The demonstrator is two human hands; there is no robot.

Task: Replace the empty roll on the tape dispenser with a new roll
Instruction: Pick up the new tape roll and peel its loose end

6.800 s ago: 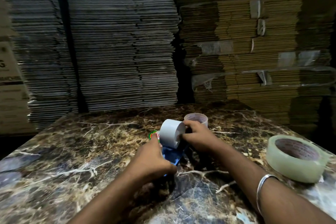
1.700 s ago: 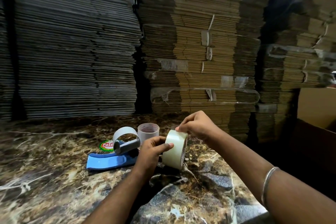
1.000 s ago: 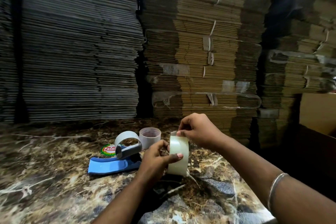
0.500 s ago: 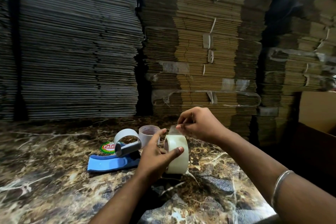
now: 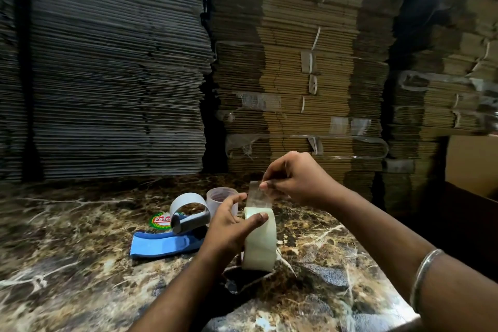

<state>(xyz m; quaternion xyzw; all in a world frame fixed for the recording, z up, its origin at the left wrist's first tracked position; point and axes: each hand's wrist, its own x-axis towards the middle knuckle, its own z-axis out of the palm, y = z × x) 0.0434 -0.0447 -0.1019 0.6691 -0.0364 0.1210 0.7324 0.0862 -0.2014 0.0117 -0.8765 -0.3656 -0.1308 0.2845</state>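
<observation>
A new roll of clear tape (image 5: 260, 242) stands on edge just above the marble table (image 5: 67, 264), held by my left hand (image 5: 229, 232) with thumb over its top. My right hand (image 5: 293, 180) pinches the loose tape end (image 5: 256, 194) and holds it lifted a short way above the roll. The blue tape dispenser (image 5: 167, 244) lies on its side to the left, its grey roller (image 5: 190, 221) and a white curved guard (image 5: 187, 201) sticking up. An empty translucent core (image 5: 219, 195) stands behind it.
Tall stacks of flattened cardboard (image 5: 296, 62) wall off the back of the table. A brown open box (image 5: 471, 164) stands at the right. A round green-and-red sticker (image 5: 159, 221) lies by the dispenser. The table's front right edge runs near my right forearm.
My right hand found the tape's end on the roll and has peeled it upward. My left hand keeps steadying the roll. The dispenser has stayed on the table.
</observation>
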